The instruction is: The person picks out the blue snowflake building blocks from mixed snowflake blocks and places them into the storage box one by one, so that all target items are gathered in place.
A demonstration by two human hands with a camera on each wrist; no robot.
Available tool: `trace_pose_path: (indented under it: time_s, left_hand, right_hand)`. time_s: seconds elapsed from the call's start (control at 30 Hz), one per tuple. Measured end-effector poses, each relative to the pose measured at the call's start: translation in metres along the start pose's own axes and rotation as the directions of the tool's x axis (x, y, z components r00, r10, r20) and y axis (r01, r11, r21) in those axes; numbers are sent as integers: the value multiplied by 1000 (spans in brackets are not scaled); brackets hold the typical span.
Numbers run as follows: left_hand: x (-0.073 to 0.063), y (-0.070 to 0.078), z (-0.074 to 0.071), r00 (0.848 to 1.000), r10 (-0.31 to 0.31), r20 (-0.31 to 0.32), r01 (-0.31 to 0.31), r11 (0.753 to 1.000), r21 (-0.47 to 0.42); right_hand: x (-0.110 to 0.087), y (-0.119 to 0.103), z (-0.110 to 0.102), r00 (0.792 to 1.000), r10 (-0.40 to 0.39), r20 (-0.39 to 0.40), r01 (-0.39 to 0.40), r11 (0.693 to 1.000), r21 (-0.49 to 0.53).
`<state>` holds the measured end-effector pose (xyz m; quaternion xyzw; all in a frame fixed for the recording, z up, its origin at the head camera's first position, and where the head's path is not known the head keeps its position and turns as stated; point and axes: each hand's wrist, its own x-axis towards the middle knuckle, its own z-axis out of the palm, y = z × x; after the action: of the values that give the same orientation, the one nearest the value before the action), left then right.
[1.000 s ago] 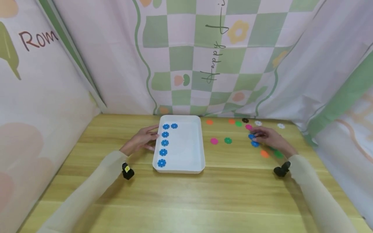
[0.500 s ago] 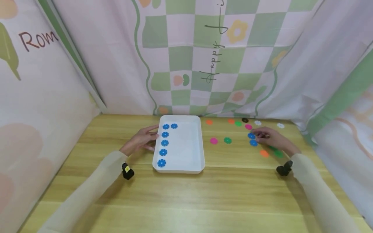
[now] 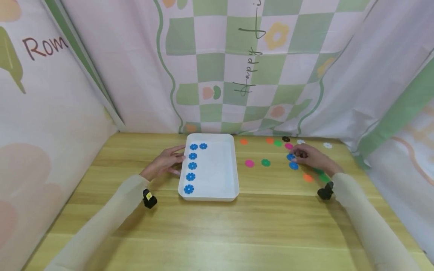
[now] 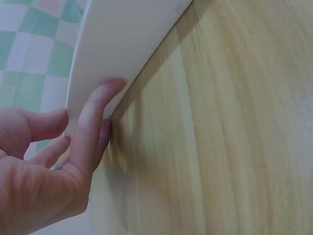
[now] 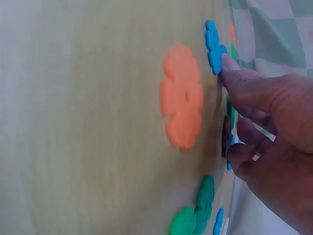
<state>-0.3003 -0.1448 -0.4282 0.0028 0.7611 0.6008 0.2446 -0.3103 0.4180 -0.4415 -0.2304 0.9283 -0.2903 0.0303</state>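
Note:
In the head view my right hand is at the right of the table, thumb and index finger at the edges of a blue flower-shaped disc, pinching it low over the table. A second blue disc lies just in front. In the right wrist view the thumb tip meets the blue pair. My left hand rests its fingers against the left wall of a white tray; the left wrist view shows a fingertip on that wall. Several blue discs line the tray's left side, one more beside the top.
Around the right hand lie orange, green, pink, white and dark brown flower discs. More orange and green ones sit toward the back. A patterned curtain borders the table's back edge.
The right hand and the two blue discs by its fingers have shifted slightly left. The left hand stays at the tray, and the discs in the tray keep their places.

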Motion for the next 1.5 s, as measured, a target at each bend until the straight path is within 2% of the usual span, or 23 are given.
trace_pose_path:
  time_s: [0.37,0.57,0.73,0.97,1.13,1.23,1.3,1.37,1.47,1.5]
  left_hand:
    - [0,-2,-3,1000,7,3,-7,1000,-1]
    - [-1,-2,-4,1000,18,14,-18,1000,9]
    - [0,-2,-3,1000,18,16,-18,1000,7]
    - [3,-3,4,999,33,31,-34,999,31]
    - [3,-4,5,999,41,17,-42,999,28]
    - [1,-2,5,999,46,8,-47,999,26]
    - [1,-1,4,999,43,3,-43,999,21]
    - [0,0,4,999,36,-2,-36,999,20]
    - [-2,1,2,999,33,-2,-33,999,19]
    - [-2,1,2,999,32,-2,-32,999,18]
  right_hand:
    - [8,-9,1,996,92,-12,-93,995,-20]
    - [13,-12,0,992,110,-61,-113,992,-55]
    - [15,-13,0,989,115,-97,-116,993,-12]
    - [15,-16,2,988,130,-82,-123,989,83]
    - [23,-26,3,985,155,-76,-143,981,134]
    - [31,-36,4,983,175,-51,-153,944,292]
    - [37,-45,6,983,180,-29,-151,891,428]
    - [43,-53,9,985,174,-6,-141,818,557]
    - [52,-66,17,983,182,-5,-134,741,658]
    - [55,-71,19,983,185,-5,-134,726,674]
